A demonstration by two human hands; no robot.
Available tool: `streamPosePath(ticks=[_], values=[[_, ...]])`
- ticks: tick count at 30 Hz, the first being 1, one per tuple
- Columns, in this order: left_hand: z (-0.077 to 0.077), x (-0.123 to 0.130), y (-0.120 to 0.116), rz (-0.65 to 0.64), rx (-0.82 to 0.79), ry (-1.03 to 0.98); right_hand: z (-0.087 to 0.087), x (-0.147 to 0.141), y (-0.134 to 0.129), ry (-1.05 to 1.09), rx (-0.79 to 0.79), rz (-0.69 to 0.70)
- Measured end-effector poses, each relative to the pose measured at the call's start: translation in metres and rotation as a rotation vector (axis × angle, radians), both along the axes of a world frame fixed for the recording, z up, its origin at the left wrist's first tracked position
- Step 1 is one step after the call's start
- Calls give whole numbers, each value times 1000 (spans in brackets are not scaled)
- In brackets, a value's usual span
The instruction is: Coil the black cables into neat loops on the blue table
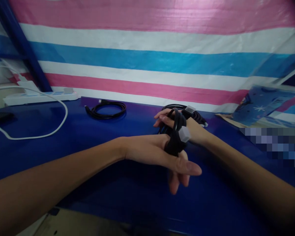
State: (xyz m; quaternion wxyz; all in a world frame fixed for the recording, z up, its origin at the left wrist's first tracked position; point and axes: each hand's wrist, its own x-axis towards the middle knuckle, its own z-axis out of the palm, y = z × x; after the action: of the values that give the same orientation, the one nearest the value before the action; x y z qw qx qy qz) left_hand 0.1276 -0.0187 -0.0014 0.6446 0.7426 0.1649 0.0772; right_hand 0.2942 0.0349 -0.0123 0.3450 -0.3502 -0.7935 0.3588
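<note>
My left hand [159, 154] is wrapped round a bundled black cable [175, 142] with a pale-capped connector, its thumb pointing right. Just behind it, my right hand [173, 119] reaches toward the left, its fingers partly hidden by the held bundle; whether it grips anything cannot be made out. More coiled black cable [198, 117], also with a pale cap, lies on the blue table [137, 190] behind my right wrist. To the left, a separate black cable coil [108, 116] rests on the table.
At the back left stands a white power strip [46, 97] with a plugged-in adapter and a looping white cord [65, 113]. A dark flat object [2, 117] lies at the left edge. Blue packaging [263, 105] is at the right, before a striped sheet [142, 60].
</note>
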Motion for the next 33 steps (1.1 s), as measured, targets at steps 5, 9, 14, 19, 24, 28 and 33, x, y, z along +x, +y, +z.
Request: streamPosePath(ticks=[5, 9, 14, 19, 24, 28, 33], values=[[-12, -6, 20, 342, -43, -309, 6, 3, 3, 73, 8, -162], [-22, -15, 45, 846, -11, -520, 3, -2, 2, 246, -89, -155], [-23, -22, 52, 810, 112, -471, -1, -5, -1, 376, -243, -67], [-21, -30, 50, 527, 81, -350, 3, 13, 8, 234, -244, -104], [-16, -34, 46, 282, 80, -120, 0, 19, 15, -121, 27, -129], [-12, -29, 37, 162, 15, -67, -9, 13, 13, -74, 85, -170], [-4, -24, 32, 333, -77, -392, -5, -4, 0, 410, -94, -110]])
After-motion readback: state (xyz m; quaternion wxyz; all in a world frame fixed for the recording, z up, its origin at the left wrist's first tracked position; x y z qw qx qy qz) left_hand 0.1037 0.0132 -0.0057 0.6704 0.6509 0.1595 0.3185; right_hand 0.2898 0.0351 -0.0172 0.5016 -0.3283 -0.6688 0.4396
